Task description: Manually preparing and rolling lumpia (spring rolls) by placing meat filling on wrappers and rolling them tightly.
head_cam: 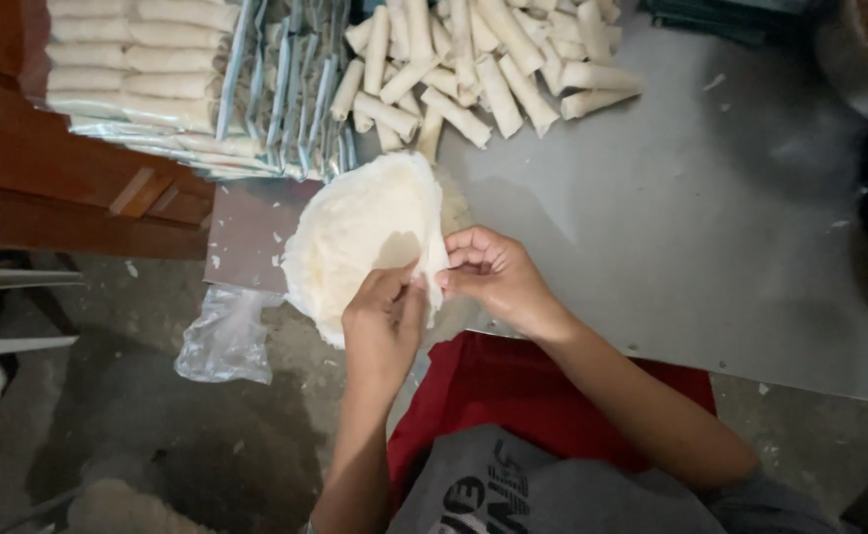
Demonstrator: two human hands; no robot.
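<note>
A stack of thin white round wrappers (350, 232) rests at the near edge of a grey metal table (711, 227). My left hand (383, 326) pinches the wrapper stack's right edge from below. My right hand (493, 277) grips the same edge from the right, fingers curled on a raised sheet. The two hands almost touch. Behind the wrappers lies a heap of pale rolled spring rolls (474, 64).
Clear packs of rolled spring rolls (157, 69) are stacked at the back left over a brown wooden bench (48, 178). A crumpled clear plastic bag (226, 336) hangs off the table's near left edge. A round container (864, 54) sits far right.
</note>
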